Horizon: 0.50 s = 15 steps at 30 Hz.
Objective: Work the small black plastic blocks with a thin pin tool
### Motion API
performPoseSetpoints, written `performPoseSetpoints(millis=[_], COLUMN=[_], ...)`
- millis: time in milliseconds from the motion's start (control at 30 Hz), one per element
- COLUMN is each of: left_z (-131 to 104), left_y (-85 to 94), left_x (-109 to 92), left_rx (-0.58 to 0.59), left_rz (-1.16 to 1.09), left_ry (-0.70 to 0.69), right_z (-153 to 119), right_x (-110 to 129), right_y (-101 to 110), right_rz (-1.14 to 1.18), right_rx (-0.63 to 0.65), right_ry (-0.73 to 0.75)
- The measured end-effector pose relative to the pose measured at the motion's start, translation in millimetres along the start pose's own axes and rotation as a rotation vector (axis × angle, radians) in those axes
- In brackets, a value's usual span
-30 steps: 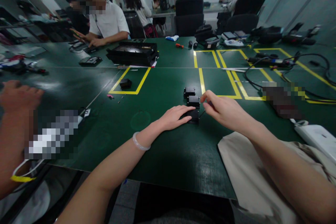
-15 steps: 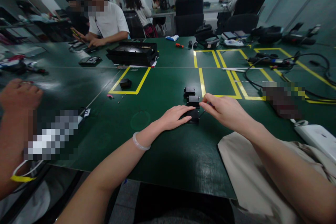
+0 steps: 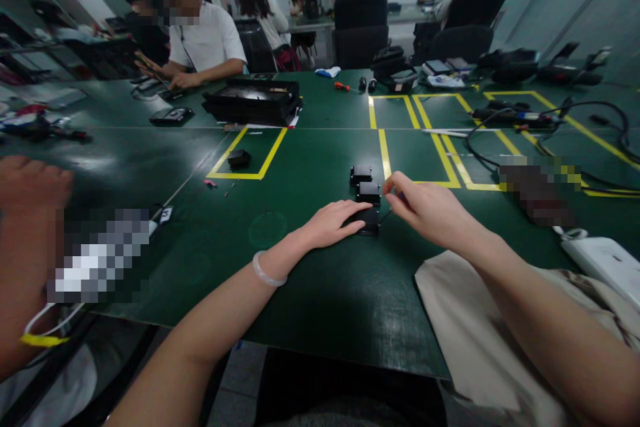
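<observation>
Three small black box-shaped parts stand in a row on the green table. My left hand (image 3: 333,222), wearing a pale bangle, grips the nearest black block (image 3: 370,221), thumb at its near side and fingers across its far side. My right hand (image 3: 425,207) is closed in a pinch just to the right of it. A thin dark rod (image 3: 385,216) runs from under those fingers toward the block's right side; its upper end is hidden. The middle block (image 3: 369,192) and the far block (image 3: 361,175) have small shiny bits at their sides.
A similar black part (image 3: 239,159) lies inside a yellow tape outline at left. A black tray (image 3: 253,101) and an orange screwdriver (image 3: 342,87) are farther back. Beige cloth (image 3: 455,300) and a white power bank (image 3: 607,263) lie at right. A co-worker's arm (image 3: 30,233) is at far left.
My right hand has shifted very slightly, its fingertips a little higher. My left hand and the blocks stay put. The co-worker's hand at left has moved a little left.
</observation>
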<state>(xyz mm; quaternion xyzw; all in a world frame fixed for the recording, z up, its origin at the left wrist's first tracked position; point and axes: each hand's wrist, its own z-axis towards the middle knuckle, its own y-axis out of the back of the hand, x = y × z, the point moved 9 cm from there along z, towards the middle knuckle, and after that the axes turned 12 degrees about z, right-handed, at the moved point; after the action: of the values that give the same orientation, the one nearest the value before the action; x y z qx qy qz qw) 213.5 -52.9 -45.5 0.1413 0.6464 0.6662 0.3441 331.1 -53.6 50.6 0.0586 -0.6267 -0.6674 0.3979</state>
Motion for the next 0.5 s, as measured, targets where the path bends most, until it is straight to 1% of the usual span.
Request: performPoseSetpoints(millis=[100,233,400,500], left_z=[0,0,0,0], left_y=[1.3,1.0,0.4,-0.2], left_x=[-1,-1,0,1], left_rx=[-0.001,-0.004,-0.007,-0.005], left_rz=[0.005,0.004,-0.003,-0.008], left_ry=[-0.001,0.001,0.005,0.006], right_z=[-1,0,-2,-1], right_x=[4,-3,8,3], right_y=[-1,2,-5,-2], right_rz=[0.025,-0.069,0.056,0.004], right_rx=[0.022,-0.016,0.080,0.033], right_ry=[0.024,-0.039,0.088,0.023])
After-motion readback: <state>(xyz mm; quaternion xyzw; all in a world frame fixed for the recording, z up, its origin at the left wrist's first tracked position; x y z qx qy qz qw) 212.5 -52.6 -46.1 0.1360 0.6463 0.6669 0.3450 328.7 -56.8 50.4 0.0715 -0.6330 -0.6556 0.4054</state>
